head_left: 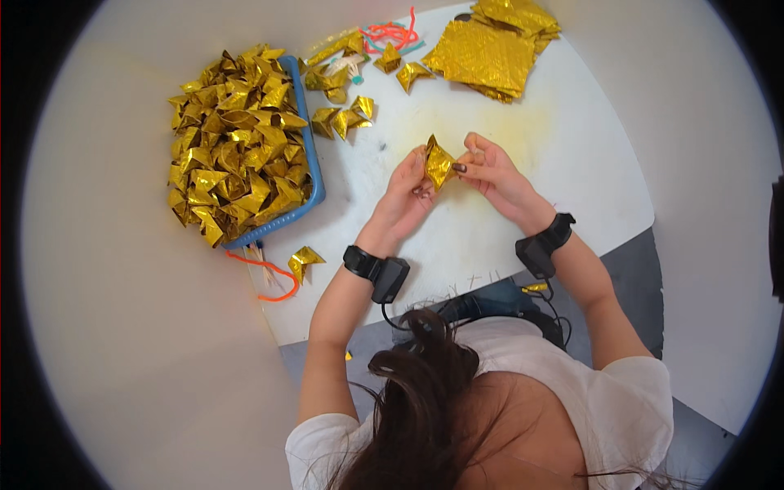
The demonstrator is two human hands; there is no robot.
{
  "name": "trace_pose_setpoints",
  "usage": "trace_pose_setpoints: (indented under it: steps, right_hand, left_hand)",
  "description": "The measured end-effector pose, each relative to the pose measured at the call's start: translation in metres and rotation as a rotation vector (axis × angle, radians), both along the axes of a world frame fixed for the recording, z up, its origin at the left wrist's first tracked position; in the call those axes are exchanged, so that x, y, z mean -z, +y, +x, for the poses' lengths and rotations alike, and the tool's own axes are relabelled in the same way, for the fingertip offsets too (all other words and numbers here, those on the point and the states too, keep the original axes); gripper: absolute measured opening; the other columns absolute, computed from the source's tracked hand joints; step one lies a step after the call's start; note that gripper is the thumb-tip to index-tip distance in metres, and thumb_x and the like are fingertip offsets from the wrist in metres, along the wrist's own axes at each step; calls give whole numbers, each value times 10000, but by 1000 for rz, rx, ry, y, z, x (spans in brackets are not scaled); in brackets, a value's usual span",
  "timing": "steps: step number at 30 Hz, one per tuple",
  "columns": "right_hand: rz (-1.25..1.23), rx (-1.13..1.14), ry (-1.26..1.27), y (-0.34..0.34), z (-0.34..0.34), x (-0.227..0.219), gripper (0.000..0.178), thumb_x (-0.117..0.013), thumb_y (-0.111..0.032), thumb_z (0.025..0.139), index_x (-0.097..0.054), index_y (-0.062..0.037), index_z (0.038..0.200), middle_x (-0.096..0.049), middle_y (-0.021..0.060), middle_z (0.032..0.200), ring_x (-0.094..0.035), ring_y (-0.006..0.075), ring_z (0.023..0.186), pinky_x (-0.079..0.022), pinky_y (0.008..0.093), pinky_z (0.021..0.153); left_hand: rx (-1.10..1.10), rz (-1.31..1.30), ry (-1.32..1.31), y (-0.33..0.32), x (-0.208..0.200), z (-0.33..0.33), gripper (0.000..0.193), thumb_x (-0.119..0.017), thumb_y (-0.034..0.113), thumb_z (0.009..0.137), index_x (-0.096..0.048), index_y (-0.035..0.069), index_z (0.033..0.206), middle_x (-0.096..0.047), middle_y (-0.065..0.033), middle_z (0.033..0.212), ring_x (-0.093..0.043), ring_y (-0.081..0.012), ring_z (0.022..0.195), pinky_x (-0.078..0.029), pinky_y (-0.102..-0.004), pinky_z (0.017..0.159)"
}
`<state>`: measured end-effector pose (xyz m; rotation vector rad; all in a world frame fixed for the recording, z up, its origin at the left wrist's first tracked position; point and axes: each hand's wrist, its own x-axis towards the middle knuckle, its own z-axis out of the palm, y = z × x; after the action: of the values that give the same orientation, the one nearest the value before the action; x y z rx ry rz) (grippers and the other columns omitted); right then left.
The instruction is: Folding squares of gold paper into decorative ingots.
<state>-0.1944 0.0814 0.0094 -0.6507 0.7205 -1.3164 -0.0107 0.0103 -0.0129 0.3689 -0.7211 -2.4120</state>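
Observation:
Between my two hands, above the middle of the white table (376, 237), is a folded gold foil paper ingot (439, 164) with pointed ends. My left hand (406, 192) grips its left side, fingers closed round the edge. On the other side, my right hand (500, 178) pinches the ingot between thumb and fingers. Parts of the left fingers are hidden behind the paper. Farther off lies a stack of flat gold foil sheets (482, 57). To the left, a blue basket (317, 184) is heaped with many folded gold ingots (233, 155).
Several loose gold ingots (343, 121) lie right of the basket, near orange and teal pipe cleaners (390, 34). Another single ingot (305, 263) and an orange pipe cleaner (282, 273) rest at the near left. Pale walls stand close on both sides.

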Motion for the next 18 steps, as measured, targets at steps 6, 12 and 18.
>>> trace_pose_setpoints:
  steps: [6, 12, 18]
  right_hand:
    - [-82, 639, 21, 3, -56, -21, 127, -591, -36, 877, -511, -107, 946, -622, -21, 916, -549, 46, 811, -411, 192, 707]
    - [-517, 1404, -61, 23, -138, -111, 57, -610, -68, 884, -581, -67, 933, -629, 1, 864, -590, 61, 779, -483, 196, 685]
    - [-462, 116, 1265, -17, -13, -168, 379, -668, -106, 820, -598, 11, 1174, -671, 124, 1063, -650, 193, 940, -498, 315, 850]
  left_hand:
    - [-39, 96, -22, -2, -19, 3, 328, -456, 212, 991, -414, 66, 1282, -532, -143, 1267, -566, -171, 1004, -501, -311, 855]
    - [-36, 117, -20, 0, -17, 4, 313, -466, 179, 979, -435, 55, 1265, -539, -166, 1247, -571, -179, 1012, -496, -318, 884]
    - [-49, 111, -7, -1, -8, 10, 282, -500, 140, 953, -470, 54, 1219, -591, -140, 1145, -580, -172, 966, -496, -319, 876]
